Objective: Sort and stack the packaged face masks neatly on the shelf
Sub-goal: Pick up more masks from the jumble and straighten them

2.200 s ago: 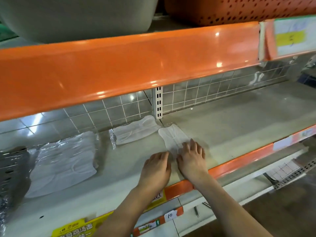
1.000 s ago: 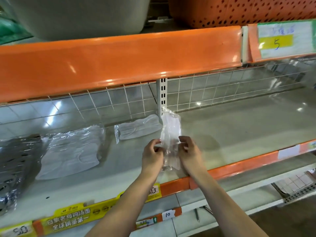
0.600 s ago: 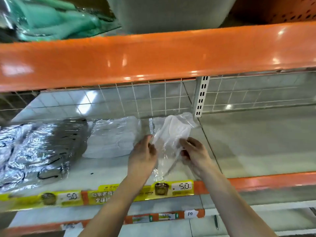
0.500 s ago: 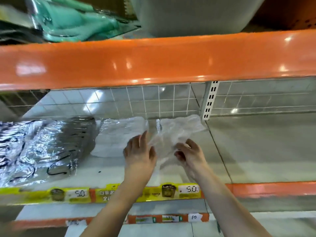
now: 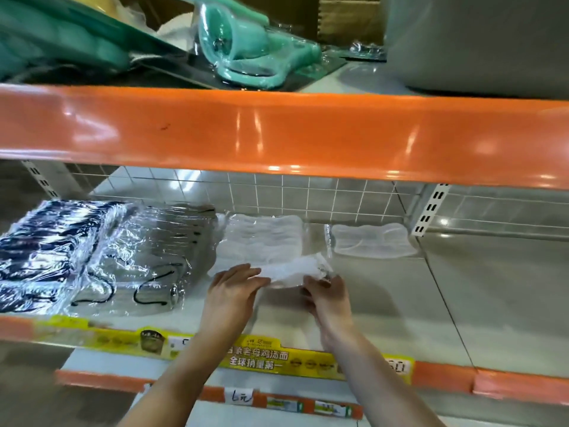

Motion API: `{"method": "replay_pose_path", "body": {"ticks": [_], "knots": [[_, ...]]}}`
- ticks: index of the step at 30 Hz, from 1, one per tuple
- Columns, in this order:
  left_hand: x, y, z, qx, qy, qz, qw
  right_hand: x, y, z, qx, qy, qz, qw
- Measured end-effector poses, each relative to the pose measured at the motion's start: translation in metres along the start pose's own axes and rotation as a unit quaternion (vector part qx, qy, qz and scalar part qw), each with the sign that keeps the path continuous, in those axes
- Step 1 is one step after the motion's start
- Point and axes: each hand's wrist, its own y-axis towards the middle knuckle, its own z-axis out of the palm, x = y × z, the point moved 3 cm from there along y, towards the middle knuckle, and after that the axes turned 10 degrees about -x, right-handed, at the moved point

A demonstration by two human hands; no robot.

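Note:
A white face mask in a clear packet hangs flat just above the grey shelf, held between both hands. My left hand holds its left end and my right hand pinches its right end. Directly behind it lies a stack of white packaged masks. One more white packaged mask lies alone at the back right. Left of the white stack sits a pile of grey packaged masks, and further left a pile of dark patterned ones.
A wire grid closes the shelf's back. An orange beam of the shelf above hangs overhead, carrying teal wrapped goods and a grey tub. A yellow price strip lines the front edge.
The packet went from lying on the shelf at the right to being lifted by both hands and carried left, turned flat, in front of the white stack. The view swung left.

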Motion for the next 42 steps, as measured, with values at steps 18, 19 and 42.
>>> {"method": "replay_pose_path", "body": {"ticks": [18, 19, 42], "knots": [[0.044, -0.006, 0.019, 0.113, 0.025, -0.118, 0.986, -0.010, -0.005, 0.024, -0.033, -0.539, -0.332, 0.774], [0.044, -0.006, 0.019, 0.119, 0.024, -0.119, 0.986, -0.012, -0.008, 0.028, -0.020, -0.539, -0.353, 0.764], [-0.067, 0.037, 0.052, 0.101, -0.087, -0.101, 0.986, 0.016, 0.024, -0.024, 0.021, -0.527, -0.362, 0.769]]}}
